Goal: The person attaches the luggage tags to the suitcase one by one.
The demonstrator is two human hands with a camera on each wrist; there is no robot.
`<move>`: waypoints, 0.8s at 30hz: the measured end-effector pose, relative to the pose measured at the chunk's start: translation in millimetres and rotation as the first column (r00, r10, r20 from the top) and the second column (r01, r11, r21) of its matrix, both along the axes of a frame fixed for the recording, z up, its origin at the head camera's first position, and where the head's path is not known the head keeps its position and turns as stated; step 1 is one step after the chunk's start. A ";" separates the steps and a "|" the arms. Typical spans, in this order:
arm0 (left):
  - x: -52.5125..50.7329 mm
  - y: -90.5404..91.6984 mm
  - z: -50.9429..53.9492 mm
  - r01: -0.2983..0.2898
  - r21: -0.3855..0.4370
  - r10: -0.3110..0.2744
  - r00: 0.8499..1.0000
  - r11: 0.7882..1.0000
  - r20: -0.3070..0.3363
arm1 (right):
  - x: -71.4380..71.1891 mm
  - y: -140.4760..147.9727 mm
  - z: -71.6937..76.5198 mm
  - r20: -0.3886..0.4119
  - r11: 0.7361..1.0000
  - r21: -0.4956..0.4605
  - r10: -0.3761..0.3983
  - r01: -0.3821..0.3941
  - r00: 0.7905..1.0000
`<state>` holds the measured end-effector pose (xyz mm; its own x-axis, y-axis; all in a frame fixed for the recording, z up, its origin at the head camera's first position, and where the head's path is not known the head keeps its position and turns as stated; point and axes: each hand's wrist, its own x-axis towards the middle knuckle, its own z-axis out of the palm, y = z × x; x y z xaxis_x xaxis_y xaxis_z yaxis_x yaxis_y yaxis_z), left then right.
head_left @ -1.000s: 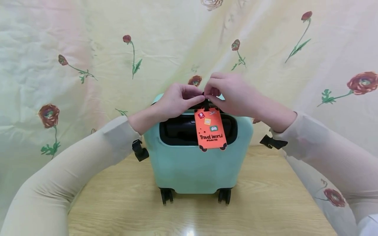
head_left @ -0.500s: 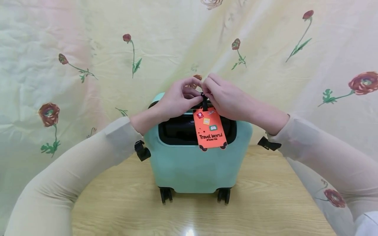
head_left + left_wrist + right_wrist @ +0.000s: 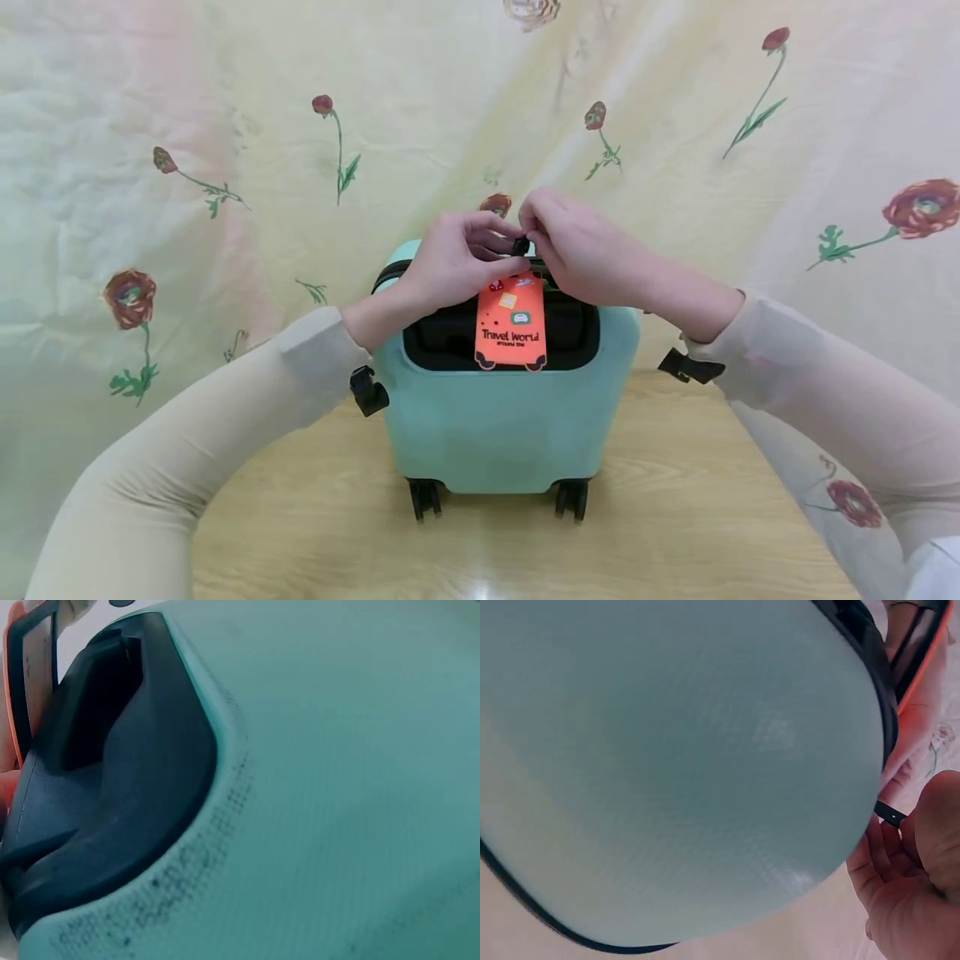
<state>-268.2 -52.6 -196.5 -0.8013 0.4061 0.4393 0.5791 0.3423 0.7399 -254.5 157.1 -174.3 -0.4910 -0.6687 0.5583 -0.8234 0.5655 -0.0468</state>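
Observation:
An orange luggage tag printed "Travel World" hangs in front of the black handle recess of a mint-green suitcase. Above the tag, my left hand pinches its black strap between thumb and fingers. My right hand meets it from the other side with curled fingers at the strap. In the right wrist view, a black strap end with a small hole shows at the right hand's fingers. The tag's dark-framed back appears at the edge of the left wrist view.
The suitcase stands upright on its black wheels on a wood-grain table. Behind it hangs a pale cloth printed with red flowers. A black buckled band sits at the left sleeve, another at the right.
The tag has shifted left and slightly up, and hangs straighter. My left hand has moved a little to the right, its thumb now at the tag's top. The suitcase stays in place.

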 end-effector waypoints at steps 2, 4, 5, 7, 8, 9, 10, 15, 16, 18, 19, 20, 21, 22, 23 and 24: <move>-0.5 -0.1 0.5 0.007 0.001 -0.007 1.000 1.000 -0.008 | 0.3 0.2 1.6 -0.010 1.000 -0.012 0.001 -0.001 1.000; -1.2 -0.3 0.6 0.026 0.019 -0.026 1.000 0.999 -0.003 | 0.1 0.2 2.6 -0.019 1.000 -0.021 0.005 -0.005 1.000; -1.6 -0.7 0.5 0.038 0.033 -0.038 0.999 0.999 0.002 | 0.1 0.2 2.6 -0.023 1.000 -0.023 0.004 -0.004 1.000; -1.8 -1.5 0.0 0.046 0.066 -0.048 0.999 0.997 0.019 | 1.1 -0.5 2.8 -0.021 0.999 -0.032 -0.007 0.006 1.000; -1.4 -1.9 -0.1 0.047 0.086 -0.050 0.998 0.995 0.028 | 1.6 -1.0 2.8 -0.021 0.999 -0.038 -0.016 0.015 1.000; -1.0 -2.2 -0.3 0.040 0.105 -0.044 0.998 0.994 0.036 | 2.5 -2.0 2.9 -0.023 0.999 -0.046 -0.026 0.025 0.999; -0.6 -2.6 -0.7 0.029 0.123 -0.034 0.999 0.992 0.038 | 3.1 -3.1 2.6 -0.027 0.998 -0.051 -0.038 0.036 0.999; 1.0 -2.6 -2.6 -0.021 0.165 0.023 1.000 0.986 -0.012 | 7.5 -10.5 -1.1 -0.074 0.997 -0.050 -0.068 0.064 0.995; 0.8 -2.2 -3.2 -0.023 0.163 0.029 0.999 0.986 -0.030 | 8.3 -11.4 -2.2 -0.080 0.997 -0.048 -0.071 0.067 0.994; 0.0 -1.4 -4.4 -0.023 0.154 0.033 0.997 0.988 -0.066 | 9.1 -12.5 -4.0 -0.088 0.995 -0.061 -0.084 0.079 0.993; 0.0 -0.9 -4.7 -0.020 0.142 0.032 0.996 0.990 -0.083 | 9.3 -12.8 -4.6 -0.086 0.994 -0.074 -0.092 0.085 0.992; -0.3 -0.7 -5.1 -0.020 0.129 0.033 0.995 0.991 -0.099 | 9.3 -12.9 -4.9 -0.080 0.992 -0.091 -0.099 0.092 0.992; -0.6 -0.5 -5.6 -0.020 0.115 0.032 0.994 0.993 -0.109 | 9.1 -13.1 -5.0 -0.069 0.989 -0.107 -0.106 0.098 0.992; -0.8 -0.4 -5.9 -0.019 0.102 0.031 0.993 0.995 -0.116 | 8.9 -13.2 -5.1 -0.058 0.987 -0.124 -0.112 0.104 0.992; -0.6 -0.7 -5.9 -0.023 0.086 0.033 0.992 0.996 -0.119 | 9.0 -13.3 -4.9 -0.050 0.984 -0.142 -0.116 0.108 0.992; -0.7 -1.2 -6.1 -0.026 0.069 0.034 0.992 0.997 -0.124 | 9.1 -13.3 -4.9 -0.042 0.982 -0.157 -0.118 0.110 0.992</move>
